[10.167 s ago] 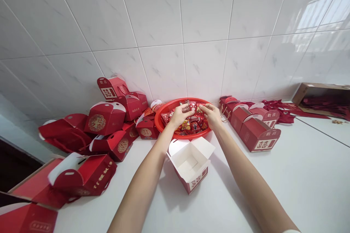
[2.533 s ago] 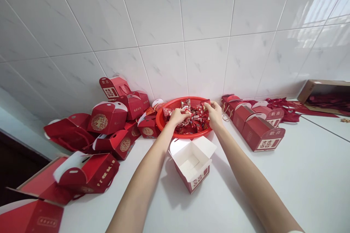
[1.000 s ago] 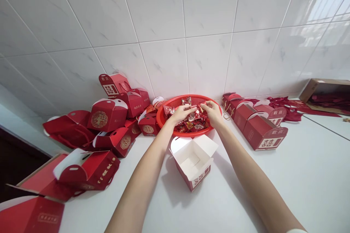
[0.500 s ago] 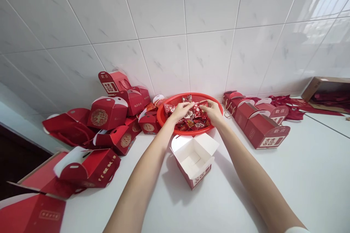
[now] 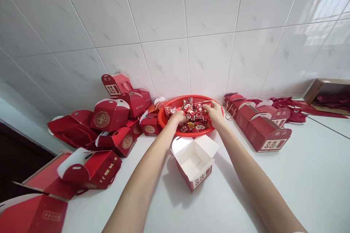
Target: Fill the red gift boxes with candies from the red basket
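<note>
A red plastic basket (image 5: 191,134) full of small wrapped sweets (image 5: 198,127) stands against the wall. My left hand (image 5: 178,117) reaches into its left part, fingers closed together among the sweets; what they hold, if anything, is hidden. At the right side of the basket, my right hand (image 5: 214,112) pinches a red packet with white spots (image 5: 201,107) between thumb and fingers. In front of the basket, between my forearms, an open box (image 5: 193,158) with a white inside and red outside stands with its flaps up; no contents show in it.
Several red gift boxes (image 5: 109,116) are piled on the left. More closed red boxes (image 5: 266,134) stand in a row at the right. Dark red ribbons (image 5: 292,109) and a cardboard box (image 5: 328,93) lie farther right. A tiled wall (image 5: 164,65) rises behind the basket.
My left hand has moved left and down within the basket, its fingers drawn in. My right hand stays near the spotted packet. The camera view has shifted slightly.
</note>
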`<state>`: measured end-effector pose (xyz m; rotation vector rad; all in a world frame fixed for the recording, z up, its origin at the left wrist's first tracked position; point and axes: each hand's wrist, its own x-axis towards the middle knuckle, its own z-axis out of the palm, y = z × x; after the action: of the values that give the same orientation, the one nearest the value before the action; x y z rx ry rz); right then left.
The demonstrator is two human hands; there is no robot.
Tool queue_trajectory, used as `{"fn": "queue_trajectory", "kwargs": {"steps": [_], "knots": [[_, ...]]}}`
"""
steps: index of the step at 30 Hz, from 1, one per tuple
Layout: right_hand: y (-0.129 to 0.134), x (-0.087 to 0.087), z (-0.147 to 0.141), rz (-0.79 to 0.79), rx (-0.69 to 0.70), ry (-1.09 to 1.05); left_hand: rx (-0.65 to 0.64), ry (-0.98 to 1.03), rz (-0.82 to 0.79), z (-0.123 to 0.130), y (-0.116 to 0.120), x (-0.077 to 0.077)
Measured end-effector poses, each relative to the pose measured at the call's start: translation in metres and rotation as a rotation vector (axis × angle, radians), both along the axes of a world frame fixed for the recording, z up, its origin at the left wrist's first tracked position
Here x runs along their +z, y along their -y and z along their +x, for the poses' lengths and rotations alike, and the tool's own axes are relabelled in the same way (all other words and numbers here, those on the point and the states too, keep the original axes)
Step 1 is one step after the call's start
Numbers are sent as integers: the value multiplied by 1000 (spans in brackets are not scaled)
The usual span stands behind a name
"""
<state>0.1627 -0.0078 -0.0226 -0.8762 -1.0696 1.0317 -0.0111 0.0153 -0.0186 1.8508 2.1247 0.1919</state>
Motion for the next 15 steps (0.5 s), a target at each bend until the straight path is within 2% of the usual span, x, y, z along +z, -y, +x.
{"fn": "queue_trajectory", "kwargs": {"steps": [5, 15], "knots": [[1, 1, -1, -16, -25, 4, -15, -9, -116, -2, -2, 6], [3, 3, -1, -32, -7, -23, -48, -3, -174, -3, 8, 9]]}}
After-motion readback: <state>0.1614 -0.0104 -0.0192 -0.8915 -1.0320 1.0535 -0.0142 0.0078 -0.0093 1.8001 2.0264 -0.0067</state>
